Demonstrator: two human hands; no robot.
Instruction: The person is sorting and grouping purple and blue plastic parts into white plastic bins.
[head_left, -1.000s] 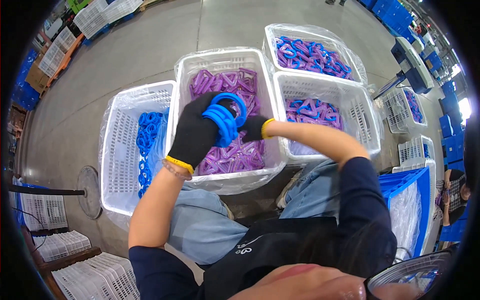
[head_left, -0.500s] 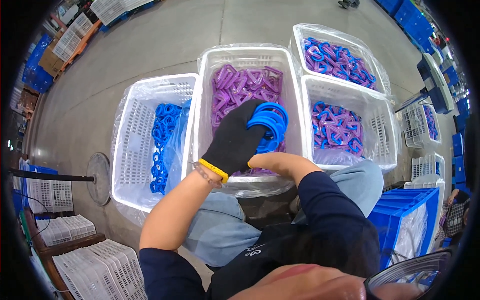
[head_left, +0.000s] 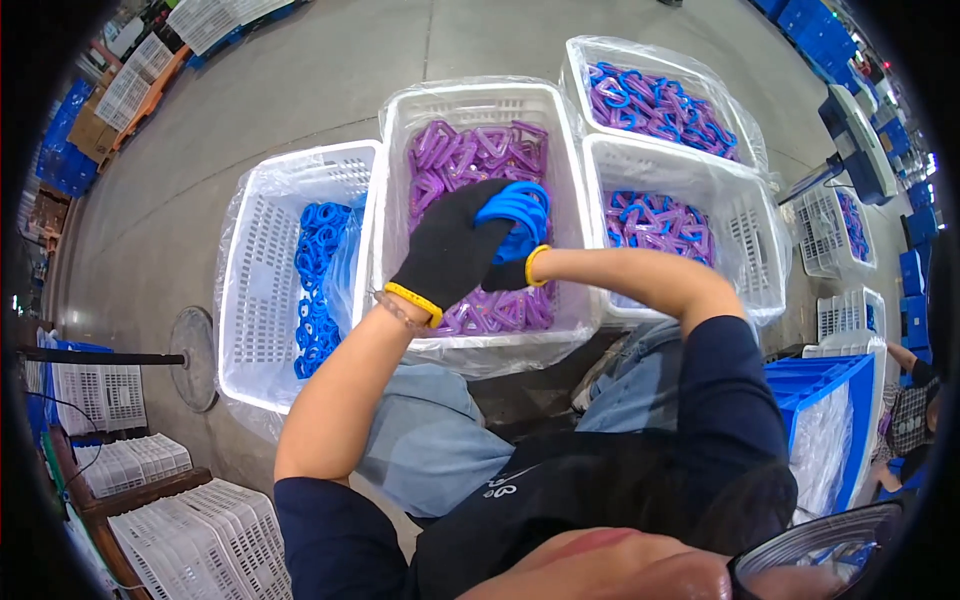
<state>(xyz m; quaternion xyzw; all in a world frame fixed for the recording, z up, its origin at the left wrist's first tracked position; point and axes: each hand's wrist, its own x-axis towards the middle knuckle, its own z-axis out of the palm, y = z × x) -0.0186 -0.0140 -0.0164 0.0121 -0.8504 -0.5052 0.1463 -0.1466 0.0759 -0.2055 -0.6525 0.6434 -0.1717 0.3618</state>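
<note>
My left hand point(head_left: 452, 245), in a black knit glove with a yellow cuff, is closed around a bunch of blue plastic rings point(head_left: 515, 210). It is held over the middle crate point(head_left: 392, 230), white and lined with clear film, where purple translucent triangle-shaped pieces point(head_left: 505, 310) lie heaped. Close against the left hand and the lower end of the rings is my right hand point(head_left: 510, 274), gloved the same way. Its fingers are hidden behind the left hand, so its grip does not show. The crate on the left holds loose blue rings point(head_left: 318, 260).
Two white crates on the right hold mixed purple and blue pieces point(head_left: 660, 228). A scale-like device on a pole point(head_left: 858, 145) stands beyond them. A blue bin point(head_left: 820, 400) is by my right side, stacked white crates point(head_left: 200, 540) at lower left. Another person point(head_left: 910, 410) is at far right.
My right elbow has swung outward, and the right glove, hidden before, now shows beside the left hand. The bunch of rings is turned more upright, and the whole view has shifted slightly.
</note>
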